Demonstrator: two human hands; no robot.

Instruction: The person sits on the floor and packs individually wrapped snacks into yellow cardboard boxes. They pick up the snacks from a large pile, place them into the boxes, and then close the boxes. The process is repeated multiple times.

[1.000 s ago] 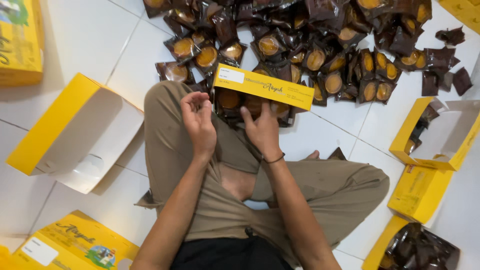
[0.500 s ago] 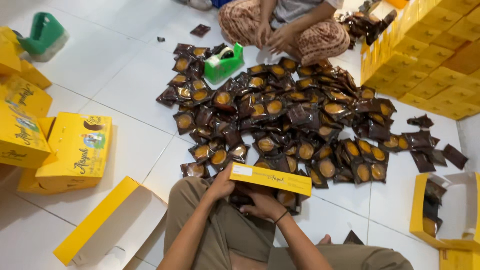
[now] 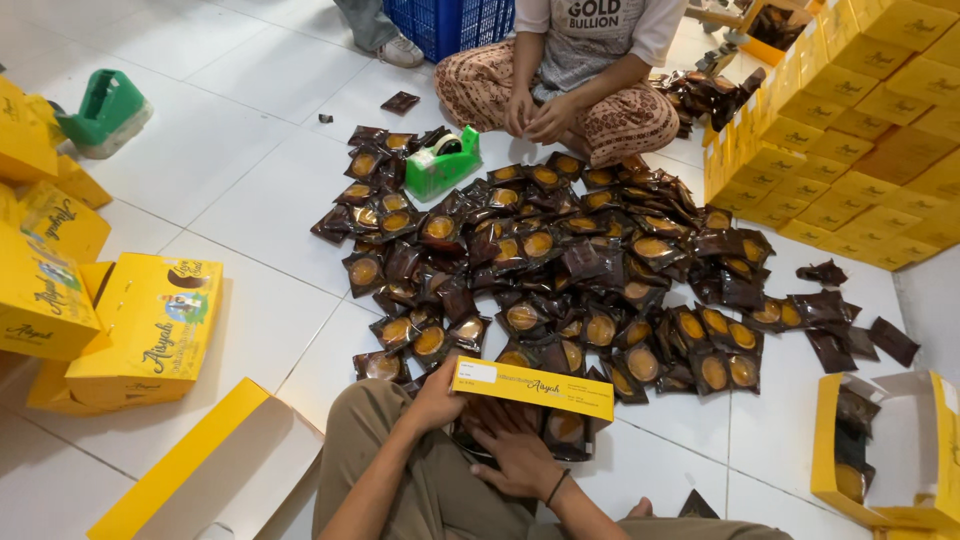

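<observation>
Holding the long yellow cardboard box (image 3: 533, 388) by its near left end, the left hand (image 3: 437, 398) has its grip closed around that corner, which tilts the open side toward the person's lap. The right hand (image 3: 519, 452) lies flat inside the box, fingers spread and closed on nothing that shows, pressing on the dark brown foil sachets (image 3: 565, 428) packed there, probably to seat them level. The box rests low over the crossed legs, just at the near edge of the wide heap of dark sachets with round golden windows (image 3: 560, 270) spread on the white tiled floor (image 3: 240, 190), so fresh sachets lie within easy reach. Beyond the heap a green tape dispenser (image 3: 441, 160) stands, and another seated person (image 3: 570, 80) works with both hands together. Filled yellow boxes (image 3: 150, 325) are piled at the left, an open one (image 3: 900, 450) waits at the right, and a yellow stack (image 3: 860, 130) rises far right.
</observation>
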